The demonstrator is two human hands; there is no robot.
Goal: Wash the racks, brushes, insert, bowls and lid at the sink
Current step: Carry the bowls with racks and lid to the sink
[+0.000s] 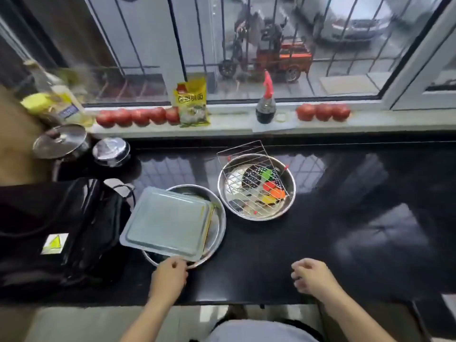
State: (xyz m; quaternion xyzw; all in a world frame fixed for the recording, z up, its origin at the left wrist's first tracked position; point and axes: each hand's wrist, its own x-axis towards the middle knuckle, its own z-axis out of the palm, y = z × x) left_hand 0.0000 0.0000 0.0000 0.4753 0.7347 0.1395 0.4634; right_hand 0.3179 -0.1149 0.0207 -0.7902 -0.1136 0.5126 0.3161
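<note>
Two steel bowls stand on the black counter. The left bowl (pixel 218 218) carries a flat rectangular metal tray (pixel 167 222) laid across its top. The right bowl (pixel 288 183) holds a tilted wire rack (pixel 244 156) and several brushes with orange, red, yellow and green handles (pixel 271 193). My left hand (pixel 170 274) is at the near rim of the left bowl, fingers curled at the tray's front edge. My right hand (pixel 312 277) hovers over the counter near the front edge, fingers loosely curled, holding nothing.
A black bag (pixel 61 230) fills the counter's left side. Two lidded steel pots (pixel 61 141) (pixel 111 150) stand behind it. The windowsill carries tomatoes (pixel 138 116), a yellow packet (pixel 191 102), a dark sauce bottle (pixel 265 107) and an oil bottle (pixel 61 104).
</note>
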